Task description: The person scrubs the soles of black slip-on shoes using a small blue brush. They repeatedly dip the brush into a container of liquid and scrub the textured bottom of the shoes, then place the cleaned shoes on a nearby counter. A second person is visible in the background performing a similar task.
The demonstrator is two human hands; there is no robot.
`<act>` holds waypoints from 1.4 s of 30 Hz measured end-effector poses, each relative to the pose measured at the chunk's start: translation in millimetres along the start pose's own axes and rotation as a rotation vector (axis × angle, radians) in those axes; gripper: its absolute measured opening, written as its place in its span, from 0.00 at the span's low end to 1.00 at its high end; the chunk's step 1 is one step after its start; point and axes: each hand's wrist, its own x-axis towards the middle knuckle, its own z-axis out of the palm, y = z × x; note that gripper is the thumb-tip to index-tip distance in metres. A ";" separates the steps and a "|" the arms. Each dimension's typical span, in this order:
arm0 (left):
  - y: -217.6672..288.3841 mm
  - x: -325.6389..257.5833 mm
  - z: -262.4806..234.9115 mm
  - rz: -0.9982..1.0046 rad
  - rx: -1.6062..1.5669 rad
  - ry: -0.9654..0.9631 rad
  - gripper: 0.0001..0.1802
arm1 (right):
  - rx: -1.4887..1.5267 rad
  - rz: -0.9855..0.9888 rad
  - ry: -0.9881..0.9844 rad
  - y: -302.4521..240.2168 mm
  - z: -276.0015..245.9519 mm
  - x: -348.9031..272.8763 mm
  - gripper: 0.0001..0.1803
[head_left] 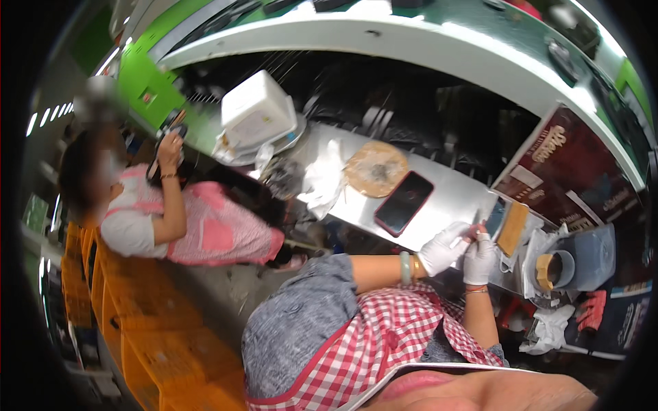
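Note:
My two white-gloved hands are raised close together over the near edge of a metal worktop (pixel 428 229). My left hand (pixel 442 251) and my right hand (pixel 478 262) meet at the fingertips in a closed pinch. Between them shows something small and pinkish, too small to make out; it may be bare fingertips. Left of my hands, a dark phone with a red rim (pixel 405 203) lies flat on the metal. Beyond it sits a round tan disc (pixel 375 169) with pale smears. Just right of my fingers is a brown block (pixel 513 228).
White crumpled cloth or plastic (pixel 325 179) lies left of the disc, near a white box (pixel 255 108). A clear plastic bin (pixel 591 255) and tape roll (pixel 546 271) stand at right. A co-worker in a pink apron (pixel 212 229) stands left, by orange crates (pixel 154 342).

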 end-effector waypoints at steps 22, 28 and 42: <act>210.9 398.5 -274.9 -0.180 1.377 0.098 0.42 | -0.374 -0.143 -0.004 -21.4 -16.4 -0.2 0.19; 213.6 399.2 -265.3 -0.099 1.462 0.314 0.36 | -0.408 -0.120 -0.042 -20.0 -18.7 -2.4 0.19; 201.6 194.9 -153.5 0.455 0.226 0.257 0.16 | -0.338 -0.136 0.045 11.1 -20.7 -5.2 0.22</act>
